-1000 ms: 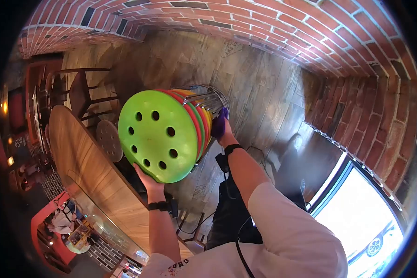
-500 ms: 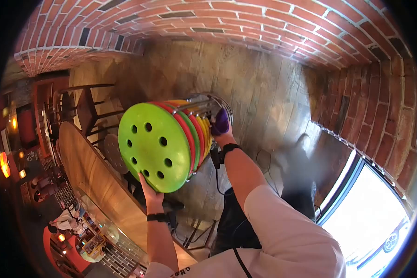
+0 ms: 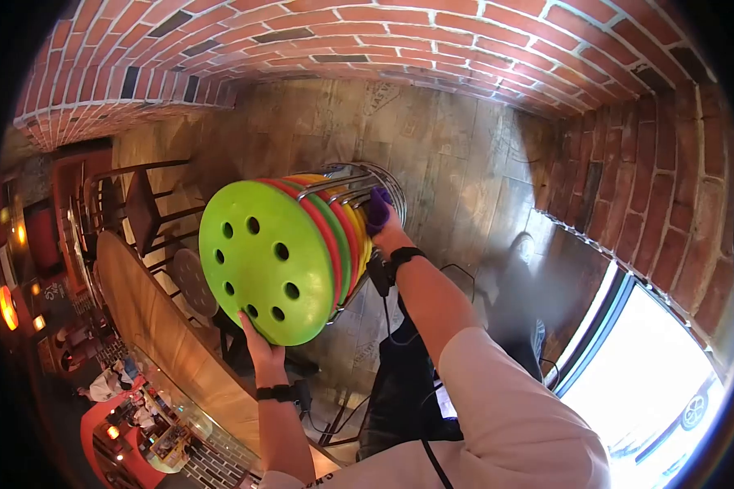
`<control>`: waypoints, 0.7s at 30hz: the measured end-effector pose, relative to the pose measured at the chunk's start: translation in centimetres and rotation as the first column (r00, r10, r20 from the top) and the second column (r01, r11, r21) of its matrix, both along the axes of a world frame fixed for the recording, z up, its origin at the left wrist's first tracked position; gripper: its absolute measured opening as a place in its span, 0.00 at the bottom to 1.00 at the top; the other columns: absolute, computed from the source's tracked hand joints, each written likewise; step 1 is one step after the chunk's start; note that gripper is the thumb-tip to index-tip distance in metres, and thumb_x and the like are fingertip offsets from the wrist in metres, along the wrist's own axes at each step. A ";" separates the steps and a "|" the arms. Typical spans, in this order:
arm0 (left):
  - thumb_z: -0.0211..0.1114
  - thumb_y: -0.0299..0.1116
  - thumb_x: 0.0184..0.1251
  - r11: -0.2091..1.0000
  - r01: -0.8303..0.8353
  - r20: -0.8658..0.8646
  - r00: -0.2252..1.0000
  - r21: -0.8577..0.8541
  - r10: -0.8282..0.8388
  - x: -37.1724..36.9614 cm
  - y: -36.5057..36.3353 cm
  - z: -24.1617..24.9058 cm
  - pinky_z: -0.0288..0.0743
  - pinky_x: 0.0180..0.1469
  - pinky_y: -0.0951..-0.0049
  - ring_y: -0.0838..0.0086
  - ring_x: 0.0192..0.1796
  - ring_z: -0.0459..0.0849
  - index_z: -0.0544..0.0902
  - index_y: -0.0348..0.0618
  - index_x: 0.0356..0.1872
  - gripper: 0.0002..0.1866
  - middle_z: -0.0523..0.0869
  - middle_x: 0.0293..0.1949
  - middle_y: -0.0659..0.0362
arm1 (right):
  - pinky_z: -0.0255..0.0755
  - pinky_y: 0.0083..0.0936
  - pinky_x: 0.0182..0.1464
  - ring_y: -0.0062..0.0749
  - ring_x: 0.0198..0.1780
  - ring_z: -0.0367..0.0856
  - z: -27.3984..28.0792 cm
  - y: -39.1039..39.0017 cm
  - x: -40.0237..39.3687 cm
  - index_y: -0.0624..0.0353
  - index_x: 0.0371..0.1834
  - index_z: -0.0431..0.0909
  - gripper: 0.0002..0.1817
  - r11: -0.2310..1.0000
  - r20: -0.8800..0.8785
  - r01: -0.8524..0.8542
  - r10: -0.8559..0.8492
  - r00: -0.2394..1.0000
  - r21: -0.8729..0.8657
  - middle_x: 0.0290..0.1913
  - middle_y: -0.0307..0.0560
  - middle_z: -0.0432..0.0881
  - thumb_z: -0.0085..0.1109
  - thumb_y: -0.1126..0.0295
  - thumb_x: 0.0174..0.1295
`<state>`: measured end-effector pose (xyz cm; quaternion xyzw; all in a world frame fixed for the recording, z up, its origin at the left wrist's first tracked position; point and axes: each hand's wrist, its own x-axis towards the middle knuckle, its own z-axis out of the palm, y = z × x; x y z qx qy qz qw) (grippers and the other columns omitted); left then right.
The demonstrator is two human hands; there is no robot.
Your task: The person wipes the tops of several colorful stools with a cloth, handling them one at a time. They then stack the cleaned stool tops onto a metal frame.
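A stack of round stools lies tilted in front of me, its top green stool (image 3: 249,253) turned toward the camera with several holes in the seat. Behind it come the edges of red, green and yellow seats, with chrome legs (image 3: 375,173) at the far end. My left hand (image 3: 263,349) grips the lower rim of the green seat; some of its fingers are hidden behind it. A bunched purple cloth (image 3: 377,210) is in my right hand (image 3: 393,234), pressed against the legs and the side of the stack.
A long wooden table (image 3: 167,314) runs along the left, with a dark chair (image 3: 143,208) and a round brown stool (image 3: 194,281) beside it. Brick walls (image 3: 432,33) rise ahead and to the right. A bright glass door (image 3: 636,375) stands at right. People are behind a counter at lower left.
The cloth and my right hand have shifted slightly along the legs. The stack and my left hand sit a little further left and lower in view.
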<state>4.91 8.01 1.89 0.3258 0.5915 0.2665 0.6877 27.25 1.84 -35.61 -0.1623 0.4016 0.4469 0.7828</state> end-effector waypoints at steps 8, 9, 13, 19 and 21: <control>0.57 0.47 0.81 0.989 0.122 0.023 0.992 0.084 -0.124 14.6 -5.7 -0.9 0.77 0.66 0.55 0.61 0.69 0.76 0.61 0.52 0.76 0.29 0.73 0.70 0.56 | 0.77 0.33 0.52 0.31 0.50 0.80 5.9 -15.3 14.1 0.54 0.61 0.77 0.17 0.963 0.447 -0.067 0.182 0.876 -0.261 0.48 0.40 0.83 0.54 0.59 0.76; 0.58 0.46 0.81 0.981 0.162 0.040 0.985 0.110 -0.167 16.7 -6.6 -1.2 0.77 0.66 0.55 0.61 0.69 0.76 0.61 0.52 0.76 0.29 0.73 0.70 0.56 | 0.77 0.33 0.52 0.32 0.51 0.80 7.0 -17.2 16.4 0.54 0.62 0.76 0.17 0.980 0.334 -0.019 0.086 0.939 -0.200 0.49 0.40 0.83 0.54 0.59 0.76; 0.62 0.41 0.79 0.951 0.278 0.096 0.951 0.136 -0.292 25.5 -9.5 -1.5 0.74 0.68 0.59 0.63 0.69 0.75 0.62 0.47 0.75 0.30 0.73 0.70 0.55 | 0.78 0.34 0.55 0.33 0.55 0.80 11.2 -24.4 24.5 0.55 0.63 0.75 0.18 0.986 0.143 0.150 -0.138 0.980 -0.079 0.52 0.41 0.83 0.54 0.61 0.75; 0.66 0.39 0.76 0.846 0.475 0.077 0.860 0.240 -0.505 37.9 -11.4 -2.7 0.71 0.69 0.62 0.65 0.68 0.75 0.64 0.39 0.74 0.32 0.76 0.67 0.52 | 0.81 0.35 0.42 0.35 0.42 0.87 15.0 -34.4 27.4 0.58 0.51 0.83 0.16 0.581 0.131 0.062 0.077 0.988 -0.811 0.39 0.46 0.87 0.64 0.63 0.63; 0.65 0.37 0.76 0.847 0.481 0.067 0.860 0.224 -0.506 40.1 -11.8 -1.9 0.71 0.70 0.62 0.64 0.69 0.75 0.63 0.39 0.76 0.33 0.76 0.69 0.51 | 0.82 0.36 0.38 0.37 0.39 0.87 16.2 -38.3 29.7 0.61 0.47 0.84 0.16 0.484 0.482 0.344 0.193 0.855 -0.804 0.38 0.49 0.86 0.67 0.65 0.58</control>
